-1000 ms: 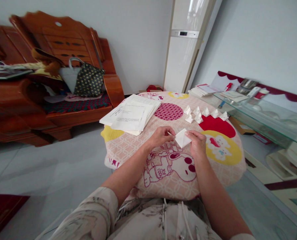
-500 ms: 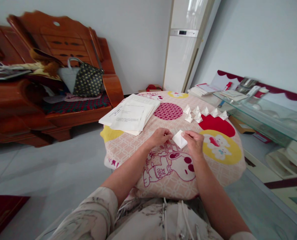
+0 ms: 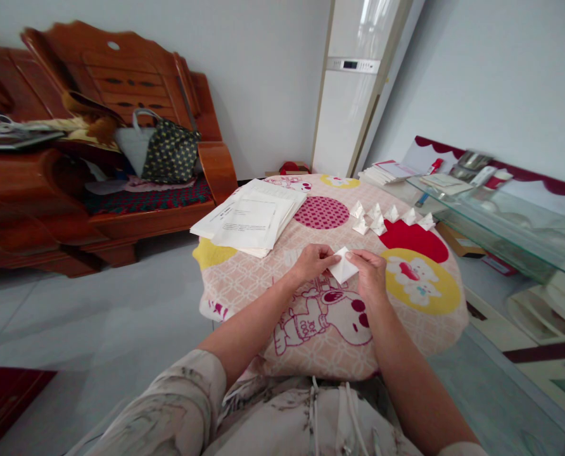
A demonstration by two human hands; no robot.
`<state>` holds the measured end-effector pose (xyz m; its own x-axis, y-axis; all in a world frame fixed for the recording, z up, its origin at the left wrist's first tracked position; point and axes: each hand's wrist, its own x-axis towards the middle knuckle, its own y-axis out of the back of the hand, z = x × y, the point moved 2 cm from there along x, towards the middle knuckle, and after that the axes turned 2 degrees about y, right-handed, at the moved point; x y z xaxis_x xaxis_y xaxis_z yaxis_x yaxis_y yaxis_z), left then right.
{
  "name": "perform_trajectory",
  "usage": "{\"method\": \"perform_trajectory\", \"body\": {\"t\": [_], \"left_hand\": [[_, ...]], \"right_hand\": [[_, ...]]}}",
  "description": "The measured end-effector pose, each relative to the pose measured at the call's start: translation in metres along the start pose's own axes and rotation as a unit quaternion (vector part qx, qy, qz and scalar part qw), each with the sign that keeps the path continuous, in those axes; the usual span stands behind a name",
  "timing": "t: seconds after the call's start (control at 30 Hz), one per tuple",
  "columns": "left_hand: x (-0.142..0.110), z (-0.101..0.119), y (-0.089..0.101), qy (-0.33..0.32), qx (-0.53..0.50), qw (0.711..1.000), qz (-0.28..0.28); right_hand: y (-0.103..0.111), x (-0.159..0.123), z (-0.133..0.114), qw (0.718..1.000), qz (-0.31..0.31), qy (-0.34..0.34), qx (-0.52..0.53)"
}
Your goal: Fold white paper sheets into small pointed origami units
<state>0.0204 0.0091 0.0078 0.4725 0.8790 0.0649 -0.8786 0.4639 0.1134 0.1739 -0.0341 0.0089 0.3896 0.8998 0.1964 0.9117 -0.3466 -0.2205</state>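
Observation:
A small square of folded white paper [image 3: 344, 270] is held between my two hands, just above the patterned tablecloth [image 3: 249, 285]. My left hand [image 3: 313, 261] pinches its left corner between thumb and fingers. On the opposite side, my right hand [image 3: 368, 271] grips the upper right edge, thumb on top. Beyond my hands, several small folded paper shapes [image 3: 376, 221] stand in two rows at the far right of the table. To the left lies a stack of printed paper sheets [image 3: 249, 218].
A glass-topped cabinet [image 3: 515, 221] holding assorted items runs along the right. At the back left is a carved wooden sofa [image 3: 135, 69] with a dark patterned bag [image 3: 171, 151] on it. A tall white air conditioner [image 3: 342, 114] stands in the corner.
My left hand has moved right and now takes hold of the folded paper's left corner. My right hand keeps its grip. The view has shifted slightly.

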Motion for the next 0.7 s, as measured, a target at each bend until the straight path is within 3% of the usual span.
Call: {"method": "perform_trajectory", "body": {"t": [0.17,0.43,0.7], "left_hand": [[-0.0021,0.0014,-0.0024,0.062,-0.073,0.995,0.009],[-0.0022,0.0067,0.0003,0.029,-0.066,0.997,0.017],[-0.0047,0.0043,-0.0051,0.088,-0.083,0.992,-0.029]], "right_hand": [[0.0033,0.0024,0.0032,0.998,0.047,-0.009,0.046],[0.0003,0.0026,0.0037,0.993,0.073,-0.038,0.087],[-0.0015,0.0008,0.0056,0.993,0.069,-0.041,0.087]]}}
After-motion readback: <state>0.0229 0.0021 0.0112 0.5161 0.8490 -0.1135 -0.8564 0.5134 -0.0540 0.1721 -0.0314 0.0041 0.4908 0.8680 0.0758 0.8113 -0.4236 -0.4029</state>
